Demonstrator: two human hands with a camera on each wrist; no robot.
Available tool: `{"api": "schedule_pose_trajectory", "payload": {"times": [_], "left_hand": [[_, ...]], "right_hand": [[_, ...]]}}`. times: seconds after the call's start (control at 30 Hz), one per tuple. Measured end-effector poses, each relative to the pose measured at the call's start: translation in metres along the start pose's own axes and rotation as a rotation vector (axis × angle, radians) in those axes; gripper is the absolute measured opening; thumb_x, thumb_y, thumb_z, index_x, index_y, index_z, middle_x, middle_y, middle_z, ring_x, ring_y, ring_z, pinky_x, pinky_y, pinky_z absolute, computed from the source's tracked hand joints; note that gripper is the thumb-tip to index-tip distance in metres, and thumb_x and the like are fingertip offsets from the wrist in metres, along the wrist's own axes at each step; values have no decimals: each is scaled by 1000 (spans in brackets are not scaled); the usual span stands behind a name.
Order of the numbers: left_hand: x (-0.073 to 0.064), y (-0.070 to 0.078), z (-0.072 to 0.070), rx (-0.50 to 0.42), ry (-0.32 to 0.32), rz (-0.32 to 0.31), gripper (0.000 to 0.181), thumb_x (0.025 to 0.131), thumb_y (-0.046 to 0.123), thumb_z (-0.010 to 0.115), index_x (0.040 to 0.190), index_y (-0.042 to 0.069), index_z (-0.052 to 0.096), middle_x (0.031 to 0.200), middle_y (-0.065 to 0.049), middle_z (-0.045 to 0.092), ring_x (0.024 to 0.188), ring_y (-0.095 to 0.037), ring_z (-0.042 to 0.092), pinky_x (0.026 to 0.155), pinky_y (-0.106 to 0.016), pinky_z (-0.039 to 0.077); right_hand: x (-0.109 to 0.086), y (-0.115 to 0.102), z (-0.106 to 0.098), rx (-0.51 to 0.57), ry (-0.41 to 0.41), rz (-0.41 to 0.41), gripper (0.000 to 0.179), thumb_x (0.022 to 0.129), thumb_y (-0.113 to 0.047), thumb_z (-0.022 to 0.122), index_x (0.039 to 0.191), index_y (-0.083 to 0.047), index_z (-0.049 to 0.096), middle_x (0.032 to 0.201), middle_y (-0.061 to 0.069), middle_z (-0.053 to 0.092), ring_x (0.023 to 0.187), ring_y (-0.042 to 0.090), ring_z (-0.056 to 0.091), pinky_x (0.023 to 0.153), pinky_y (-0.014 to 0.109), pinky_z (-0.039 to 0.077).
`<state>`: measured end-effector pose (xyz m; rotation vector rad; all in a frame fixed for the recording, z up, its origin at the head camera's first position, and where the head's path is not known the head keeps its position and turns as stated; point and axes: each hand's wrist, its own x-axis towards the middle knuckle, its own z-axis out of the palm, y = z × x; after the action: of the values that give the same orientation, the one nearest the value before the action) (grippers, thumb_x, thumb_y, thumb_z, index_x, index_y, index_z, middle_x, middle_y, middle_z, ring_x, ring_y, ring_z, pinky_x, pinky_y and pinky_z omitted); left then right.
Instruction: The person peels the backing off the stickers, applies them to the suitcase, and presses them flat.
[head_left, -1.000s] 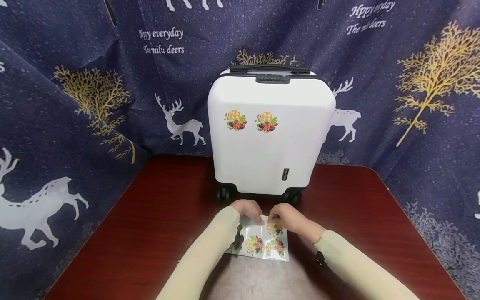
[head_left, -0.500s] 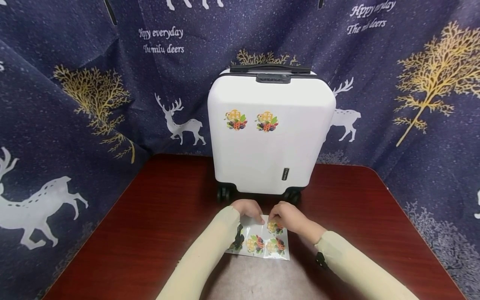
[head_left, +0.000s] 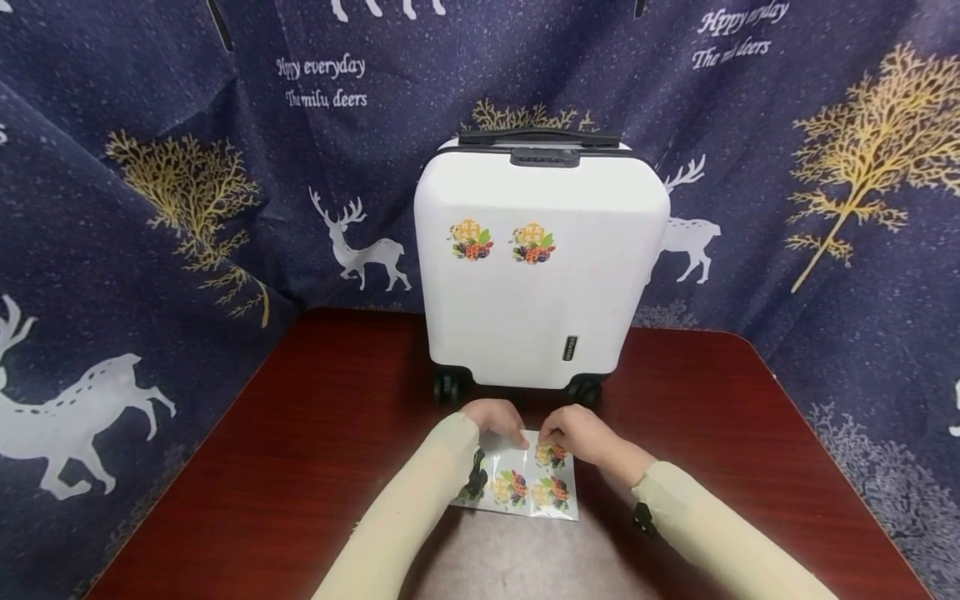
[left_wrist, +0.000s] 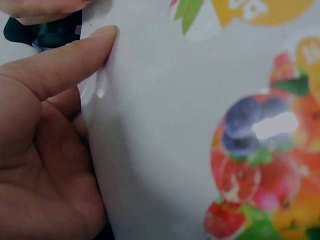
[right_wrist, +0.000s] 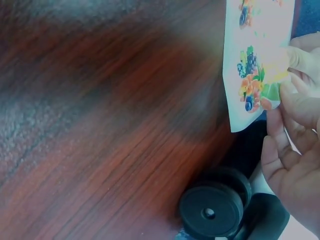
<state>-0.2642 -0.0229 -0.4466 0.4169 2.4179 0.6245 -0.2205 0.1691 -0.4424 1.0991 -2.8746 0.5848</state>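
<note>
A glossy white sticker sheet [head_left: 504,460] printed with fruit clusters is held low in front of the suitcase. My left hand [head_left: 495,418] grips its far edge; in the left wrist view the thumb [left_wrist: 92,50] lies on the sheet's face with fingers behind. At the far right corner my right hand [head_left: 583,435] pinches the edge of a fruit sticker [head_left: 551,455]. The right wrist view shows that thumb and fingertips at the upper part of the sticker [right_wrist: 255,82]. The white suitcase [head_left: 510,308] stands upright behind, with two matching fruit stickers [head_left: 533,243] on its upper front.
The suitcase has black wheels [head_left: 447,387] close beyond my hands, and a black top handle [head_left: 540,138]. It stands on a dark red wooden table [head_left: 322,433]. A blue cloth [head_left: 360,150] with deer and trees hangs behind.
Both hands stay nearly in place on the sticker sheet, with only slight finger movement. The sheet's near right corner has shifted very slightly. The suitcase has not moved.
</note>
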Motion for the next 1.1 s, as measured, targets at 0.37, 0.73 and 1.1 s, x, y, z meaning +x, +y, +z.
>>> {"api": "schedule_pose_trajectory", "payload": {"times": [0.37,0.73,1.1], "left_hand": [[0,0,-1,15,3,15,30,89,27,76,112,9,78,124,-9,73,112,-22,64,107,-41,51],[4,0,-1,19,-7,-5,30,89,27,77,113,9,78,127,-7,73,114,-21,64,109,-38,50],[0,0,0,16,10,14,29,88,26,78,112,9,78,124,-8,74,106,-18,63,104,-37,51]], "right_hand": [[-5,6,-3,65,-21,9,14,87,5,73,84,-8,78,83,1,78,75,3,64,66,20,56],[-10,9,-2,101,-3,10,17,86,7,72,84,-8,78,82,0,77,75,2,62,67,20,56],[-17,16,0,174,2,54,18,87,6,71,83,-10,77,82,-1,77,77,0,61,69,19,55]]}}
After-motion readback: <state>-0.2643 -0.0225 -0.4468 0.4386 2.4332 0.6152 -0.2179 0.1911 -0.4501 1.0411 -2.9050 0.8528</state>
